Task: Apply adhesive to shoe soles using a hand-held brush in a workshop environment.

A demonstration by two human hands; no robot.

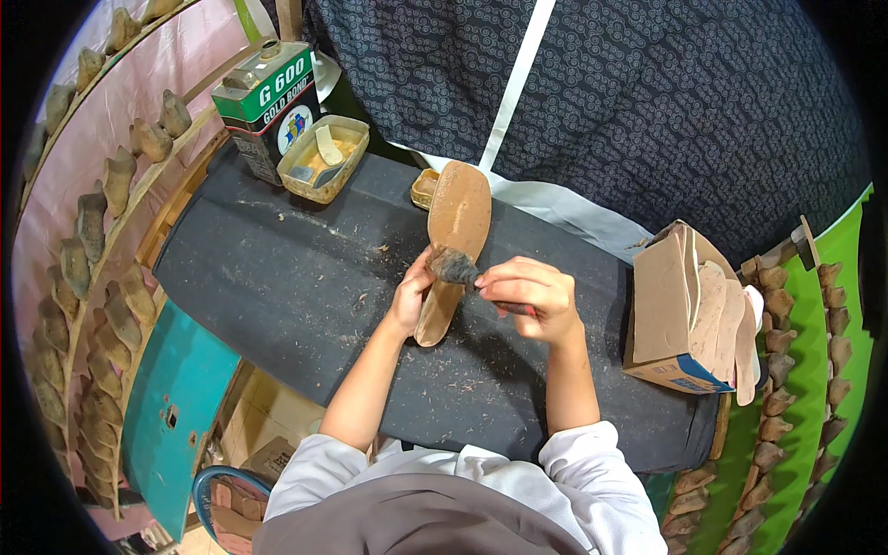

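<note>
I had the left forearm (361, 375) in my head view slanting up and to the right from its white sleeve (319, 467), with the left hand (410, 294) raised over the middle of the desk (277, 250). Its fingers were curled onto the left edge of a brown shoe sole (460, 208), gripping it near the narrow middle; part of the grip lay behind the sole, so I could not tell how every finger sat. The sole stood lengthwise in front of me, its broad end away from the body and its narrow end toward it

The right forearm (569, 384) rose almost straight from its sleeve, and the right hand (535, 298) turned inward at the wrist. I saw its fingers bent and pressed together, pinching the dark handle of a brush (455, 265). The brush pointed left, its bristles against the sole's face around the middle, just beside the left fingers

Past the sole's broad end I made out a small yellow pot (424, 189). Farther left stood an open tub (310, 189) beside a metal can (268, 106), and on the right a cardboard box (659, 296) held more flat, sole-shaped pieces (710, 310)
</note>
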